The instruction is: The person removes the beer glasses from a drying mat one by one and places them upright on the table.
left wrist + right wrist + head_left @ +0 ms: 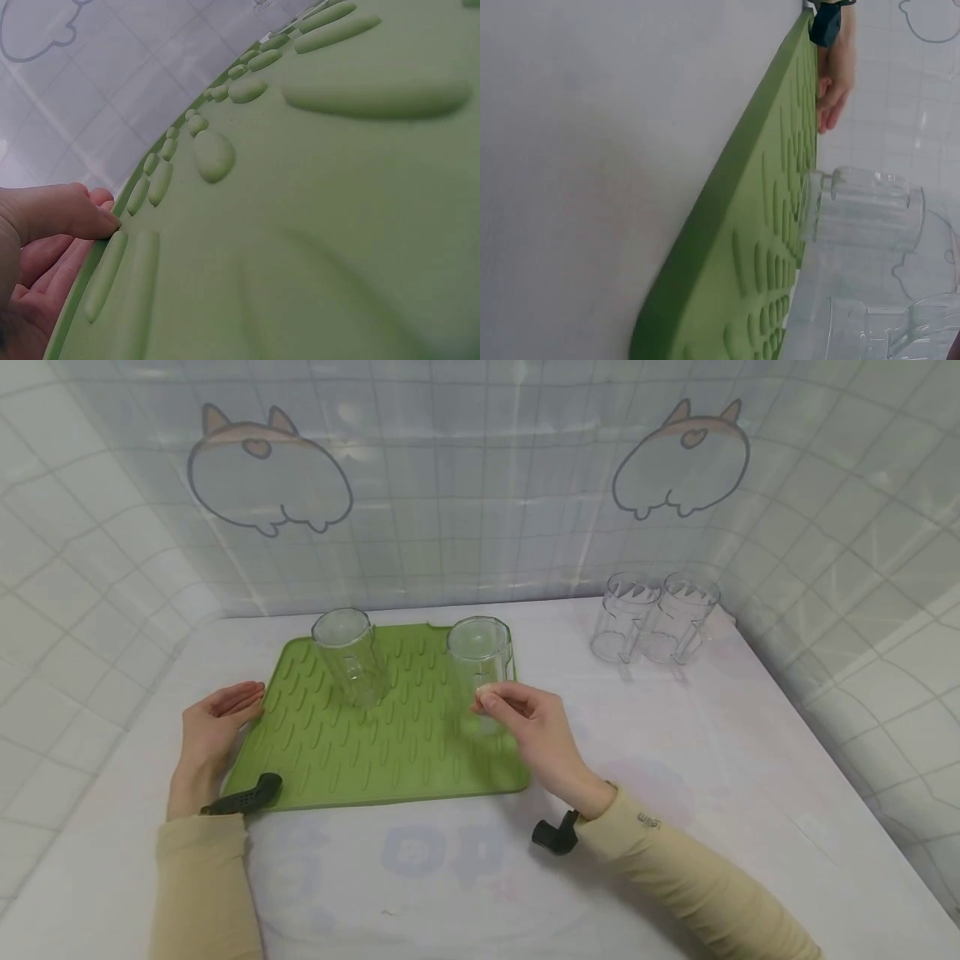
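A green ridged mat [405, 760] lies on the table with two clear glass mugs over it. My left hand [217, 718] rests at the mat's left edge, its fingers fairly straight. In the left wrist view the thumb [105, 223] touches the rim. My right hand [536, 727] pinches the right mug [478, 647] with thumb and fingertips, low on its near side. Whether this mug's base touches the mat, I cannot tell. The left mug [348, 652] stands upright on the mat; both mugs also show in the right wrist view.
Two more clear mugs, a left one [622, 618] and a right one [682, 618], stand close together at the table's back right. A tiled-pattern wall covering [480, 527] rises behind the white table [420, 902]. Black wrist mounts [555, 833] sit beside my wrists.
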`<state>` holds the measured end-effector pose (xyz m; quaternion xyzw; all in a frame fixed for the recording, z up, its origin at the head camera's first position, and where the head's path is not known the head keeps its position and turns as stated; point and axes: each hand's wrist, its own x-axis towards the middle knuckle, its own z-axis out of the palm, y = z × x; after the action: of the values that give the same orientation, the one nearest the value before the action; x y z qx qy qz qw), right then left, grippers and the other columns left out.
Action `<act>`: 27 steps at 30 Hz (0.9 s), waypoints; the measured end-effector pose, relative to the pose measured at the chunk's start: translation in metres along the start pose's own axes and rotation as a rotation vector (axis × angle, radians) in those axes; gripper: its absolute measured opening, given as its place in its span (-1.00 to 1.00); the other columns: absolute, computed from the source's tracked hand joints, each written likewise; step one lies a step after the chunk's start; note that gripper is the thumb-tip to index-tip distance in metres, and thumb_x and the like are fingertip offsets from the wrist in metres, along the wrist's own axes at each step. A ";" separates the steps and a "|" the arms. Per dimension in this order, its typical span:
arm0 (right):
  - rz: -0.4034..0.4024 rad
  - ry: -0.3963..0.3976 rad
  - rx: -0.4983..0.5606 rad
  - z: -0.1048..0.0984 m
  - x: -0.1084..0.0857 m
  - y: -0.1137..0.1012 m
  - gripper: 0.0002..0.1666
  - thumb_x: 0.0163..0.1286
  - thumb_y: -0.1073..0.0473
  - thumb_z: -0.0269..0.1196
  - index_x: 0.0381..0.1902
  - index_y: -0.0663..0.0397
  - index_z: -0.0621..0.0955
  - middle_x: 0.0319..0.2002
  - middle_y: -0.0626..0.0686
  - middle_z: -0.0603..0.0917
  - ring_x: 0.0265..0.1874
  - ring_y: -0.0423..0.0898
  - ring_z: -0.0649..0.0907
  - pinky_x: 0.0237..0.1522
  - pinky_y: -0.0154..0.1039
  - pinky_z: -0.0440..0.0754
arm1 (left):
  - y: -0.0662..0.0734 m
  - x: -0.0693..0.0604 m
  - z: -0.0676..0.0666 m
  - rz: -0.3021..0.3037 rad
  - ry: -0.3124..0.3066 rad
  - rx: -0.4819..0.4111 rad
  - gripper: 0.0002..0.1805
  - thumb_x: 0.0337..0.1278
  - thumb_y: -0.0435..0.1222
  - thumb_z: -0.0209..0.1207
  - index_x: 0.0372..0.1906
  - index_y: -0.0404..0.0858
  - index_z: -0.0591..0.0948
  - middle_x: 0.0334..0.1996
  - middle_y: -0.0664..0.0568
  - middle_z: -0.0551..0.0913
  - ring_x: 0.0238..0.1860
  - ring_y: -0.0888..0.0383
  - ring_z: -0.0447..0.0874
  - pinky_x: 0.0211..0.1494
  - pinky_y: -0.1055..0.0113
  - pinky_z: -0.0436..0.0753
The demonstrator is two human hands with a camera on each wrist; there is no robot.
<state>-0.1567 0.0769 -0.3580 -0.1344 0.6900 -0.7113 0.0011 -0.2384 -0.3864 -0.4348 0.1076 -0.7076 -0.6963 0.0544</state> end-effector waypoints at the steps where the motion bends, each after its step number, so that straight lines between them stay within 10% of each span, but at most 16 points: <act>1: -0.001 0.001 0.001 -0.001 0.000 0.000 -0.74 0.49 0.23 0.21 -0.02 0.31 0.67 -0.12 0.19 0.74 -0.07 -0.05 0.74 0.24 -0.21 0.64 | 0.000 0.000 0.000 0.002 0.000 -0.003 -0.37 0.17 -0.54 0.29 0.36 -0.47 0.40 -0.18 0.30 0.75 -0.14 0.45 0.73 -0.05 0.64 0.66; 19: -0.034 0.027 -0.087 -0.015 0.000 -0.005 -0.76 0.48 0.18 0.23 -0.08 0.25 0.70 -0.19 0.14 0.74 -0.13 -0.07 0.73 0.16 -0.16 0.68 | 0.005 0.001 0.003 0.011 -0.023 0.025 -0.40 0.18 -0.52 0.30 0.33 -0.48 0.42 -0.23 0.33 0.76 -0.18 0.47 0.73 -0.07 0.65 0.66; 27: -0.064 0.017 -0.175 -0.017 0.000 -0.009 -0.73 0.48 0.13 0.24 -0.11 0.24 0.71 -0.22 0.09 0.75 -0.15 -0.09 0.71 0.06 -0.13 0.69 | 0.007 0.001 0.002 -0.010 -0.013 0.291 -0.38 0.28 -0.35 0.29 0.39 -0.40 0.40 -0.18 0.47 0.69 -0.16 0.59 0.66 -0.07 0.73 0.62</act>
<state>-0.1584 0.0941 -0.3496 -0.1500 0.7449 -0.6489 -0.0391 -0.2407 -0.3844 -0.4279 0.1133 -0.8009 -0.5872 0.0304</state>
